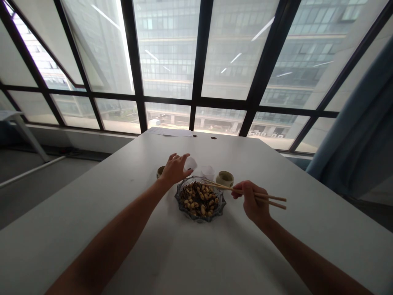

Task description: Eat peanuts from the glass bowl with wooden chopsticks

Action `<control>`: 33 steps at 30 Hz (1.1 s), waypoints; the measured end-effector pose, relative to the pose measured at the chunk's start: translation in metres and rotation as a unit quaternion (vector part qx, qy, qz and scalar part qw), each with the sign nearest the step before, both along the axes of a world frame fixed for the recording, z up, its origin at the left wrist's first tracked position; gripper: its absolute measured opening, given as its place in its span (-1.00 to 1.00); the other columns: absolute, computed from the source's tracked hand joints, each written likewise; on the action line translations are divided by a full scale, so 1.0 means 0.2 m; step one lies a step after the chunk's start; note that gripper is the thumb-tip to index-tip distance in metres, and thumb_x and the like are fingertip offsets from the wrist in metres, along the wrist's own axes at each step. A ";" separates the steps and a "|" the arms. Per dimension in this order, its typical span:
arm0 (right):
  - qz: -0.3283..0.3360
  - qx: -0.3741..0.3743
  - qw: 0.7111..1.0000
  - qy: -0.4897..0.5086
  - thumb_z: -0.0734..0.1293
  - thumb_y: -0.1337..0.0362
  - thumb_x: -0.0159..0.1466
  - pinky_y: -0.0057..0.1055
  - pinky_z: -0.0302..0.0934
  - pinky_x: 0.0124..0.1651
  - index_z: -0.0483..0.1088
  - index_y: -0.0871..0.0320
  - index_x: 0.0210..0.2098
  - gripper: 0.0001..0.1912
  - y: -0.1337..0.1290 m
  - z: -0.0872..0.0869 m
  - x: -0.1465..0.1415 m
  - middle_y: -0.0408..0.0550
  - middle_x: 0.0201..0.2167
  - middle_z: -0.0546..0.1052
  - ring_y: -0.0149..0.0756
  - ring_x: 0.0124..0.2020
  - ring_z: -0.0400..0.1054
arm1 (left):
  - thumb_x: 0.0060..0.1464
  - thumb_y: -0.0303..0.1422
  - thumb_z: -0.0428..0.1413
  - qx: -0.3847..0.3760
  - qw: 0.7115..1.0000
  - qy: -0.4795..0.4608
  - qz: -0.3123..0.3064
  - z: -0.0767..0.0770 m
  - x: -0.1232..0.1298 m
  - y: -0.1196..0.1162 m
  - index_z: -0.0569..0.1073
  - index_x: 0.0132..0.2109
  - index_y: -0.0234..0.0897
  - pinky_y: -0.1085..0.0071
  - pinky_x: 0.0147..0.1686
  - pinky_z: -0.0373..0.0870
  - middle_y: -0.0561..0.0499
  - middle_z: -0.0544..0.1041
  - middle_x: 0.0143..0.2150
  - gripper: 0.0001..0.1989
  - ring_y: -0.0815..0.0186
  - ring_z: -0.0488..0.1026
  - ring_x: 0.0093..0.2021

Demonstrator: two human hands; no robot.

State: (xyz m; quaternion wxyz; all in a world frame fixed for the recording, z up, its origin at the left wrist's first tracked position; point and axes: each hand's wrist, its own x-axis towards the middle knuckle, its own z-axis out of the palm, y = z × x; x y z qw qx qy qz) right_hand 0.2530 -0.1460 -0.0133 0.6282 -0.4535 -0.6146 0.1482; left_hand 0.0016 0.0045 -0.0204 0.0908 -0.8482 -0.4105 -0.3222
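My left hand reaches over the far left side of the glass bowl, thumb and fingers curved around a small translucent cup. A dark speck shows low in this cup. My right hand grips a pair of wooden chopsticks; their tips extend left over the bowl's far edge, with nothing clear between them. The scalloped glass bowl holds peanuts in shells mixed with dark seeds. A second translucent cup stands just behind the bowl.
An olive-green cup stands behind the bowl at right. Another green cup is partly hidden by my left hand. White papers lie at the far end of the white table. Beyond are windows; a blue curtain hangs at right.
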 end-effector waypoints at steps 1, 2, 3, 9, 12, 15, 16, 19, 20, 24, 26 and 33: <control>-0.006 -0.007 1.000 0.000 0.24 -0.25 0.28 -0.39 0.26 -0.57 0.47 0.12 -0.56 -0.39 0.00 0.01 0.01 -0.07 -0.71 0.47 -0.31 -0.67 0.35 | 0.09 -0.14 0.22 -0.005 1.000 0.004 0.027 -0.01 -0.01 0.01 0.33 0.22 -0.28 0.00 0.28 0.13 -0.17 0.60 -0.06 -0.39 0.01 0.51 0.00; -0.013 -0.011 1.000 -0.002 0.24 -0.26 0.27 -0.40 0.25 -0.59 0.46 0.12 -0.57 -0.38 0.00 0.01 0.02 -0.07 -0.73 0.45 -0.32 -0.68 0.34 | 0.08 -0.13 0.21 -0.012 0.999 0.009 0.050 -0.03 -0.01 0.02 0.34 0.20 -0.29 -0.01 0.28 0.11 -0.17 0.61 -0.09 -0.40 0.00 0.52 -0.01; -0.021 -0.013 1.000 -0.007 0.25 -0.27 0.27 -0.40 0.24 -0.60 0.46 0.12 -0.58 -0.38 0.00 0.02 0.03 -0.07 -0.74 0.44 -0.32 -0.69 0.33 | 0.08 -0.12 0.21 -0.019 0.997 0.014 0.067 -0.04 -0.02 0.04 0.35 0.18 -0.30 -0.02 0.27 0.10 -0.18 0.61 -0.11 -0.41 -0.01 0.52 -0.02; 0.030 -0.046 0.996 -0.065 0.28 -0.25 0.26 -0.42 0.21 -0.62 0.47 0.13 -0.56 -0.41 0.01 0.01 0.02 -0.09 -0.71 0.46 -0.35 -0.69 0.32 | 0.10 -0.07 0.18 -0.050 0.995 0.014 0.081 -0.11 -0.04 0.08 0.38 0.11 -0.26 -0.08 0.26 0.06 -0.19 0.62 -0.15 -0.48 -0.02 0.54 -0.05; 0.084 -0.077 0.992 -0.057 0.29 -0.25 0.24 -0.41 0.23 -0.61 0.49 0.14 -0.56 -0.41 0.01 0.02 0.01 -0.09 -0.73 0.46 -0.34 -0.69 0.32 | 0.10 -0.02 0.17 -0.059 0.996 -0.005 0.066 -0.11 -0.05 0.08 0.39 0.10 -0.23 -0.11 0.28 0.02 -0.17 0.62 -0.13 -0.48 -0.01 0.53 -0.04; 0.071 -0.083 0.994 -0.004 0.31 -0.27 0.21 -0.43 0.22 -0.64 0.49 0.14 -0.59 -0.39 0.01 0.06 0.03 -0.09 -0.76 0.44 -0.35 -0.71 0.31 | 0.11 0.04 0.14 -0.062 0.995 -0.042 0.059 -0.09 -0.10 0.06 0.40 0.10 -0.24 -0.16 0.31 -0.05 -0.23 0.60 -0.05 -0.45 -0.07 0.49 0.05; 0.056 -0.081 0.995 0.017 0.31 -0.29 0.20 -0.45 0.19 -0.66 0.48 0.14 -0.61 -0.38 0.01 0.08 0.04 -0.09 -0.78 0.42 -0.37 -0.74 0.28 | 0.12 0.04 0.13 -0.061 0.995 -0.053 0.056 -0.09 -0.12 0.05 0.41 0.10 -0.24 -0.17 0.31 -0.05 -0.24 0.59 -0.01 -0.45 -0.09 0.47 0.09; 0.039 -0.098 0.994 0.041 0.30 -0.33 0.16 -0.49 0.07 -0.75 0.42 0.14 -0.70 -0.32 0.01 0.11 0.06 -0.11 -0.86 0.33 -0.43 -0.82 0.18 | 0.12 0.03 0.13 -0.048 0.994 -0.079 0.051 -0.11 -0.23 0.01 0.42 0.09 -0.22 -0.13 0.31 0.03 -0.24 0.53 0.12 -0.47 -0.10 0.40 0.18; 0.049 -0.114 0.992 0.035 0.31 -0.34 0.16 -0.50 0.05 -0.76 0.41 0.14 -0.70 -0.32 0.01 0.10 0.06 -0.11 -0.86 0.33 -0.43 -0.83 0.16 | 0.13 0.02 0.12 -0.042 0.993 -0.092 0.055 -0.13 -0.26 0.00 0.41 0.10 -0.21 -0.10 0.29 0.09 -0.24 0.50 0.16 -0.48 -0.09 0.38 0.21; 0.115 -0.145 0.982 -0.024 0.33 -0.29 0.17 -0.44 0.24 -0.65 0.47 0.14 -0.60 -0.39 0.00 0.06 0.00 -0.07 -0.75 0.46 -0.34 -0.72 0.34 | 0.15 -0.03 0.11 -0.064 0.981 -0.170 0.071 -0.26 -0.34 -0.06 0.33 0.17 -0.25 -0.02 0.20 0.28 -0.26 0.45 0.20 -0.44 -0.04 0.38 0.22; 0.102 -0.110 0.988 -0.035 0.33 -0.27 0.20 -0.40 0.32 -0.57 0.48 0.12 -0.56 -0.42 0.00 0.04 -0.01 -0.07 -0.71 0.50 -0.31 -0.66 0.40 | 0.12 -0.01 0.13 -0.090 0.971 -0.209 0.073 -0.30 -0.35 -0.06 0.29 0.20 -0.28 -0.01 0.17 0.33 -0.29 0.44 0.20 -0.38 -0.04 0.40 0.19; -0.019 -0.056 0.997 0.045 0.27 -0.33 0.20 -0.41 0.30 -0.63 0.47 0.12 -0.56 -0.37 0.03 0.02 0.03 -0.07 -0.74 0.47 -0.34 -0.72 0.35 | 0.07 0.04 0.16 -0.124 0.950 -0.279 0.065 -0.33 -0.34 -0.04 0.24 0.23 -0.27 0.01 0.19 0.34 -0.30 0.42 0.23 -0.29 0.00 0.41 0.20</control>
